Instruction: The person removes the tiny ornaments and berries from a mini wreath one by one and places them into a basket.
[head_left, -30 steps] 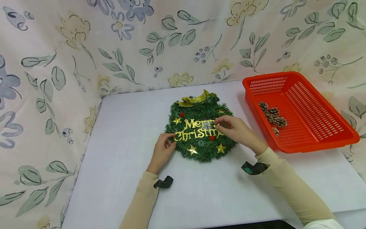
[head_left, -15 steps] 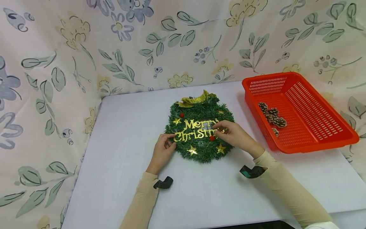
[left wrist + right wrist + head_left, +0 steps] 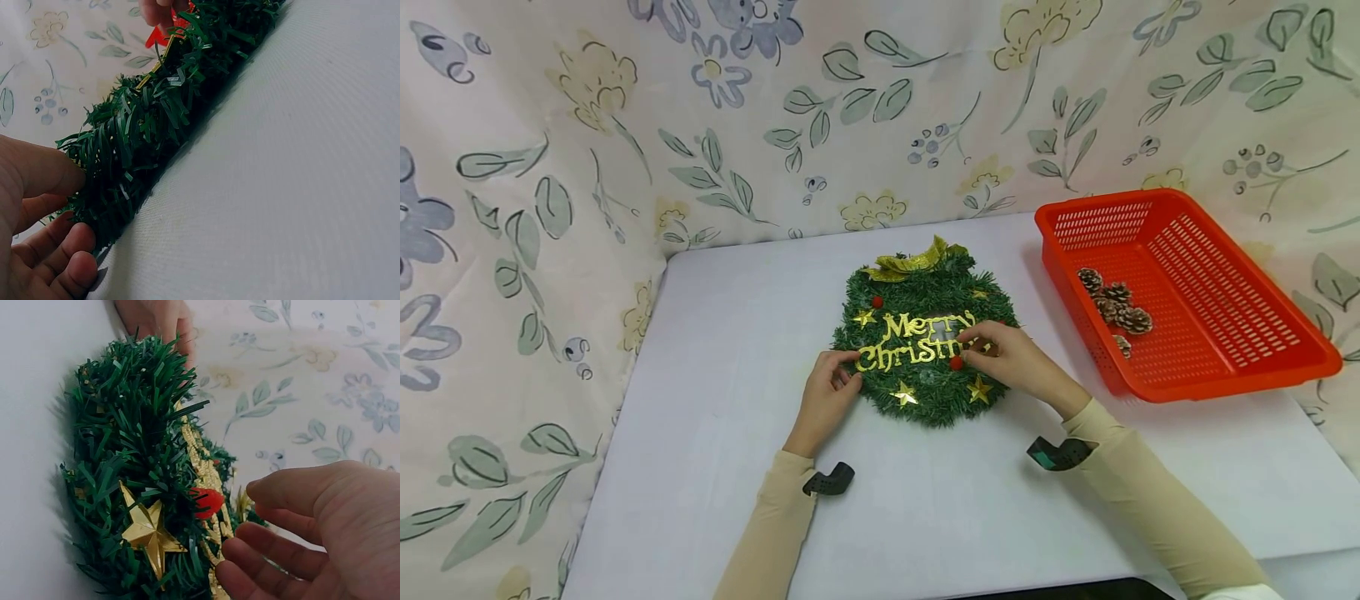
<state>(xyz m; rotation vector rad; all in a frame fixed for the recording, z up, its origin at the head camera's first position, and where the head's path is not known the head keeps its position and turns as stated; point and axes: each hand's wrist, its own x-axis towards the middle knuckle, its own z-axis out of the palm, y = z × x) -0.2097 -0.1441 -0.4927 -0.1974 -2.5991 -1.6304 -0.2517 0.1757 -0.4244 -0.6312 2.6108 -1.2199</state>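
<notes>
A green tinsel Christmas wreath [image 3: 917, 292] lies on the white table, with gold stars, red berries and a gold bow at its far side. Gold "Merry Christmas" lettering [image 3: 895, 356] spans its middle. My left hand [image 3: 826, 398] holds the wreath's left edge, thumb and fingers about the tinsel in the left wrist view. Over the right end of the lettering my right hand [image 3: 1011, 358] hovers close, covering its last letters. In the right wrist view its fingers [image 3: 269, 550] are loosely bent beside the lettering and a red berry [image 3: 206, 503], thumb and fingers apart.
A red plastic basket [image 3: 1195, 385] stands on the right, with several pine cones [image 3: 1133, 319] along its left side. Floral curtain [image 3: 850, 125] hangs behind the table and on the left. A dark edge [image 3: 1075, 590] shows at the front of the table.
My right hand has shifted slightly left and down along the lettering, uncovering the "y" of "Merry". The left hand and the wreath have stayed in place.
</notes>
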